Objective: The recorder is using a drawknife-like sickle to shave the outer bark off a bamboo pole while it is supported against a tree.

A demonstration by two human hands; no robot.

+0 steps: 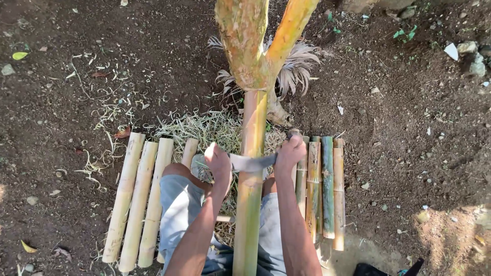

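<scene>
1. Work piece: a long green-and-yellow bamboo pole (250,204) runs up between the person's knees and leans into the fork of a mottled yellow-brown tree trunk (244,46).
2. Tool: a flat grey metal blade (251,162) lies across the pole, touching its surface, at about a third of the visible length from the fork.
3. Left hand (219,164): closed in a fist around the blade's left end.
4. Right hand (289,153): closed around the blade's right end; whether that end has a handle cannot be told.
5. Surroundings: pale scraped bamboo lengths (138,199) lie side by side on the soil at the left; greener unscraped bamboo lengths (322,189) lie at the right. Fine pale shavings (204,130) are heaped around the trunk's foot.
6. Risks, as judged:
   - The left fist appears to grip bare metal; a slip could cut the palm.
   - The blade faces the thighs in grey shorts (181,209); a sudden release could carry it towards them.
   - The pole only rests in the fork; uneven pressure could roll it out.
</scene>
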